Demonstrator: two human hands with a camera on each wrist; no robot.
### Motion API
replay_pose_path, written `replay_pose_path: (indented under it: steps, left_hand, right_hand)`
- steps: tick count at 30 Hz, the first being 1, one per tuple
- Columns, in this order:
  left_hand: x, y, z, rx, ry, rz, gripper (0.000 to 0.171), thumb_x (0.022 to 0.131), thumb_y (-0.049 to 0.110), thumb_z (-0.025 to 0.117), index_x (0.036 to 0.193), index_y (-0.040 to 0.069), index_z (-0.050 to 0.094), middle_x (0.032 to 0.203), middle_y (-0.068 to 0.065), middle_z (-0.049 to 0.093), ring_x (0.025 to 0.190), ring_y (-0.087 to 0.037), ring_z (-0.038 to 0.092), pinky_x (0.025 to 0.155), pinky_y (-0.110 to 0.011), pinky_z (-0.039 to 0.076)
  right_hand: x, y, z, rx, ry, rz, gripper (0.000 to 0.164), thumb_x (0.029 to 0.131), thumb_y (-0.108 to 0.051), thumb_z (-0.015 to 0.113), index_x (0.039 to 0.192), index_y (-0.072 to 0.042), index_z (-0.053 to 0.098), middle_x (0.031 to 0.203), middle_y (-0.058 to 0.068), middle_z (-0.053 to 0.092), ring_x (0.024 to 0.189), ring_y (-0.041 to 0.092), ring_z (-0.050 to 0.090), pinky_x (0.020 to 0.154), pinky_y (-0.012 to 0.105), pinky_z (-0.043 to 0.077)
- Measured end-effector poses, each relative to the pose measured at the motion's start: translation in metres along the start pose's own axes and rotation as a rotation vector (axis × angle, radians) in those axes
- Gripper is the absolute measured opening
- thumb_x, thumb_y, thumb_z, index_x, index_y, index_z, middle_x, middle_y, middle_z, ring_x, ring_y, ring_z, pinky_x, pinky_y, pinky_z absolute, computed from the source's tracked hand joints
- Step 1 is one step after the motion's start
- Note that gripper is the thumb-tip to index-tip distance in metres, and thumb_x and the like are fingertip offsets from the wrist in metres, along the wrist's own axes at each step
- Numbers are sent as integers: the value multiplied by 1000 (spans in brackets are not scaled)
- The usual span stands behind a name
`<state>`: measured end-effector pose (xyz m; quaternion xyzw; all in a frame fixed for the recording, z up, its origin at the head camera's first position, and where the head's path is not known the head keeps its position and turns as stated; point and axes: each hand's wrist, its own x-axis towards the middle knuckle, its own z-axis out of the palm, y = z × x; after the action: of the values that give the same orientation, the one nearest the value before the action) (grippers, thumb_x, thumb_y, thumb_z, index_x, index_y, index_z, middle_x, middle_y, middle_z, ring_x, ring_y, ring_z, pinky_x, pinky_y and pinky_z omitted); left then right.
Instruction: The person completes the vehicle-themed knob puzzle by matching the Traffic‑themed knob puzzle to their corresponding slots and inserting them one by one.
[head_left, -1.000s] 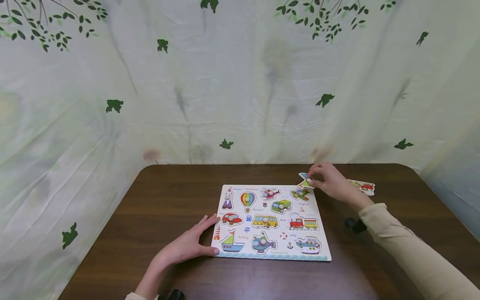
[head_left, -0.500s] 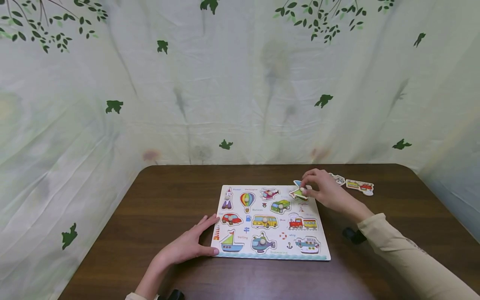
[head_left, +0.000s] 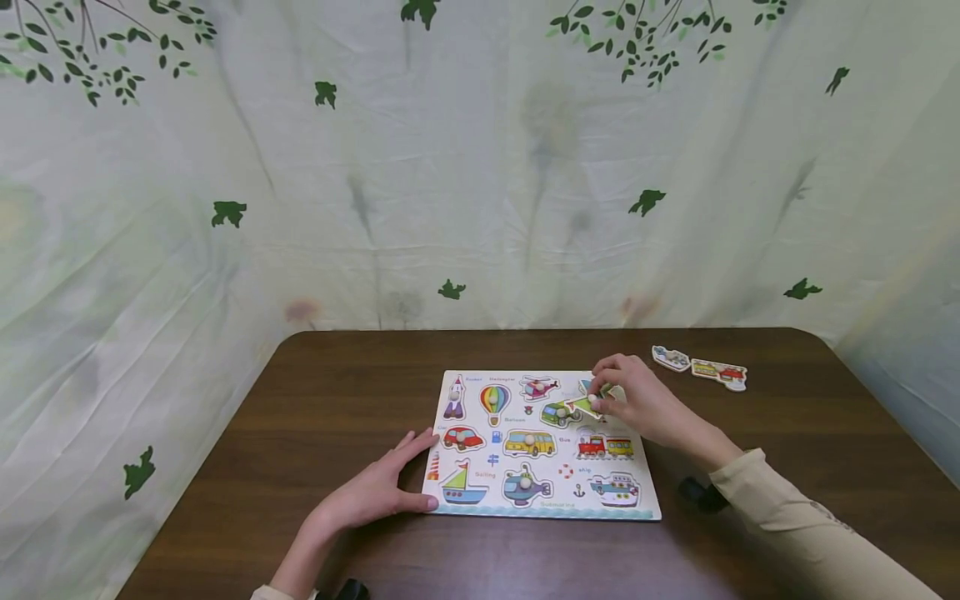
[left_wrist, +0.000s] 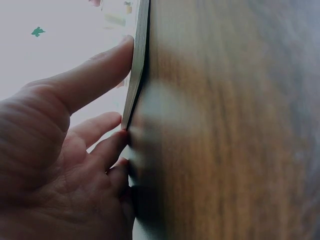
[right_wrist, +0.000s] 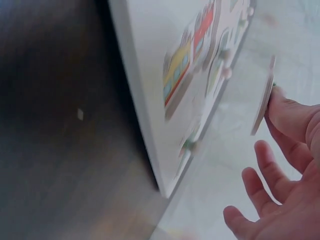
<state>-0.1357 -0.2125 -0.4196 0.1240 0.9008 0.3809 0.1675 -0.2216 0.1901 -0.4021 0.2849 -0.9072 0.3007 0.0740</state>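
My right hand [head_left: 633,400] pinches a sailboat puzzle piece [head_left: 583,405] by its small white knob. The piece has a green sail and some blue, partly hidden by the fingers. Seen edge-on in the right wrist view, the piece [right_wrist: 265,102] is clear of the board, with the other fingers spread. Below it lies a white vehicle puzzle board [head_left: 564,490]. My left hand [head_left: 375,490] rests at the board's left edge with extended fingers; its thumb and fingertips touch the edge in the left wrist view. The board's sailboat picture [head_left: 463,493] shows at lower left.
A loose ship piece [head_left: 670,358] and a loose train piece [head_left: 718,372] lie on the dark wooden table [head_left: 360,392], beyond the board at right. Several vehicles with knobs sit in the board, among them a balloon [head_left: 495,402]. A leaf-patterned curtain [head_left: 525,208] hangs behind the table.
My right hand has carried the sailboat piece from beyond the board's upper right corner, leftward and nearer, over the board. The loose ship piece has come into view. The left hand stays put.
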Motion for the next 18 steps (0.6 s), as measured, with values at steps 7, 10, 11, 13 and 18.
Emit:
replay_pose_path:
  steps: [7,10,11,13,18]
  left_hand:
    - [1,-1,0,7,-3,20,88,77,35,83,152,20,39,160,-5,26,148,-37,11,107,-65,22]
    - [1,-2,0,10,-4,38,88,78,35,83,152,19,38,160,-5,26,148,-38,11,107,-65,21]
    - [1,-2,0,10,-5,43,88,78,35,83,152,18,38,161,-5,26,148,-38,10,107,-65,21]
    - [1,-2,0,10,-6,49,88,78,35,83,152,18,38,161,-5,26,148,-38,10,107,-65,20]
    - [1,-3,0,9,-4,50,88,78,35,83,152,18,39,161,-5,26,148,-38,10,107,-64,20]
  right_hand:
    - [-6,-11,8,20,-19,3,16,83,-16,80,85,-24,67,113,1,56,113,27,46,92,47,39]
    - [-8,-16,11,24,-17,-15,17,83,-16,80,85,-24,66,113,1,56,112,27,46,92,47,39]
    - [-8,-17,13,25,-14,-22,17,83,-16,81,85,-24,66,113,1,56,113,27,47,92,47,39]
    - [-9,-20,15,26,-9,-38,18,82,-15,81,85,-23,67,113,2,57,113,28,47,93,48,38]
    - [-8,-28,20,47,-9,-57,20,80,-13,83,85,-23,66,112,4,58,113,27,47,95,48,37]
